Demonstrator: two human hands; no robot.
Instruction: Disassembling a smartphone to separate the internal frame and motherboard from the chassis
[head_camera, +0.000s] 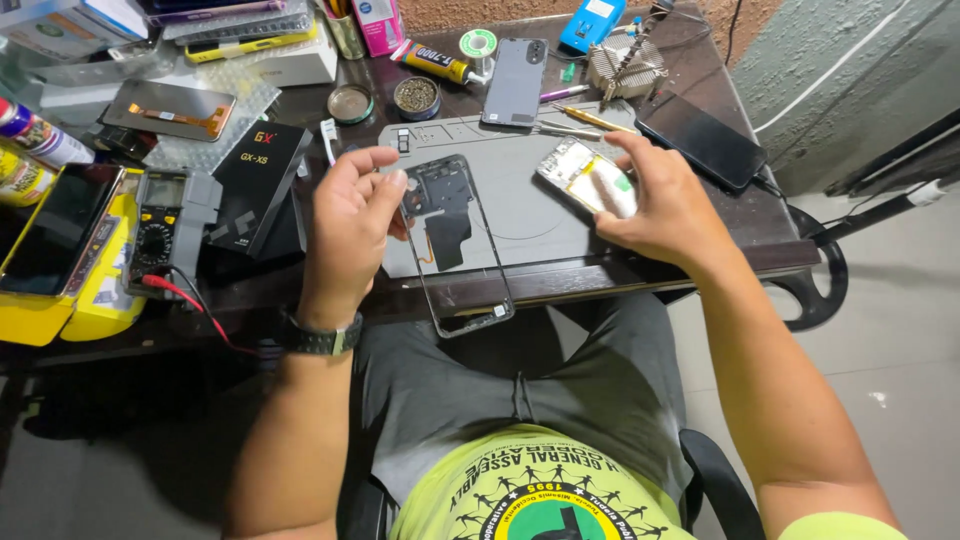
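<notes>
Hands at cluttered repair tabletop. Left hand, fingers curled, pinches upper edge of dark phone frame; frame lies tilted on grey work mat, lower end overhanging tabletop's near edge. Right hand grips opened phone, internals facing up, over mat's right side. Yellow multimeter and black box to left; grey phone back and black phone beyond mat.

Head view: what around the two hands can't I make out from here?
- Left hand: fingertips curl inward; grip on phone frame unclear.
- Opened phone: right hand covers its lower end; parts too small.
- Boxes: cut by top edge.
</notes>
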